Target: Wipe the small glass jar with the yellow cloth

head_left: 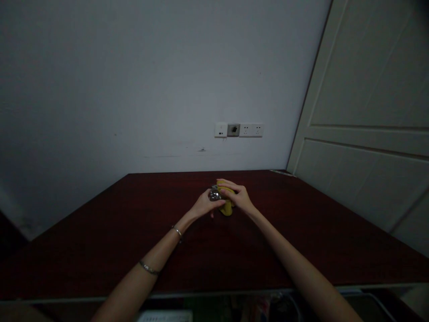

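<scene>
My left hand (203, 205) is closed around a small, shiny, rounded object (214, 194) that looks like glass or polished metal; its exact kind is too small and dim to make out. Pressed against the right side of that object is a yellow cloth (227, 209), gripped by my right hand (240, 195). Part of the cloth hangs down between the two hands. Both hands are close together above the dark red tabletop (161, 201), toward its far side. My fingers hide much of the shiny object.
Behind the table rises a pale wall with a row of sockets (251, 130). A panelled door (365, 134) stands along the right side. Below the table's front edge, a white item (166, 316) and other dim objects show.
</scene>
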